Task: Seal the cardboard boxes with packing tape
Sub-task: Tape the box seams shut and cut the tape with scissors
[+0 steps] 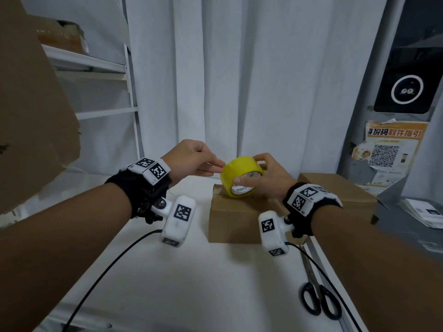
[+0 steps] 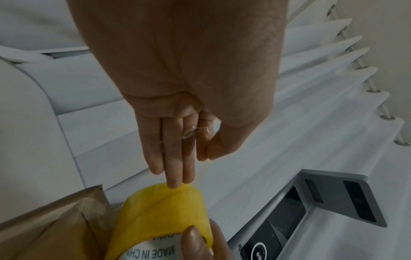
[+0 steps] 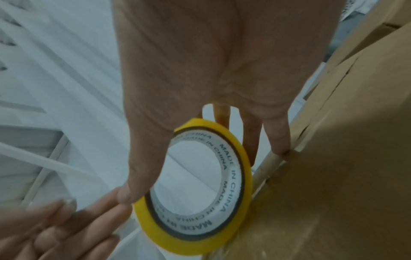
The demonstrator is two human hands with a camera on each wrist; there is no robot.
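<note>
Your right hand (image 1: pixel 266 174) clamps the tape roll (image 1: pixel 242 176) above the box (image 1: pixel 237 216). Your left hand (image 1: pixel 191 159), at the roll's 9 o'clock, pinches the loose tape end; pull toward 9 o'clock.

Tape roll (image 1: pixel 242 177) above box (image 1: pixel 242 212), scissors (image 1: pixel 316 291) right.

Pale pleated curtains (image 1: pixel 239 80) hang behind a white table (image 1: pixel 191 283), with white metal shelving (image 1: pixel 107 68) at the left and a grey locker unit (image 1: pixel 383 116) carrying a dark screen panel (image 1: pixel 405 87) and an orange poster (image 1: pixel 393 149) at the right.
</note>
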